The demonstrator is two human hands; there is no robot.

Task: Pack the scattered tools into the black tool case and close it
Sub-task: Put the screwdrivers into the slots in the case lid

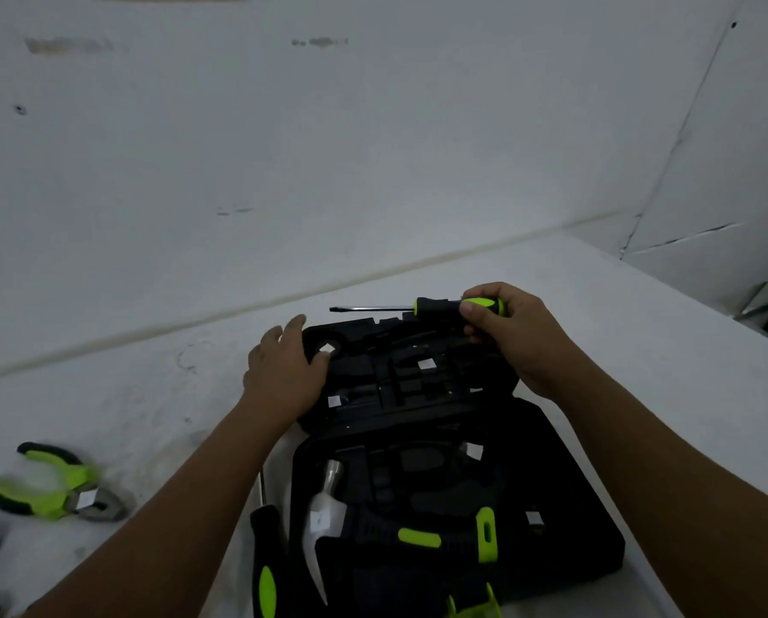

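Black moulded plastic made up the open tool case (565, 497), which lay on the white desk (618, 305) straight before you, its lid half tipped up at the far side and its base half nearest you. In the base sat a steel claw hammer with a black-and-green grip (328, 506). Your right hand (513, 332) had its fingers (471, 309) clamped on the handle of a black-and-green flat-blade screwdriver (440, 306), held level above the lid's far edge with the shaft pointing left. Your left hand (284, 372) rested on the lid's left corner, fingers spread apart and gripping nothing. A second black-and-green screwdriver (266, 559) lay just beside the base's left wall. Well apart to the left lay green-handled pliers (56, 483).
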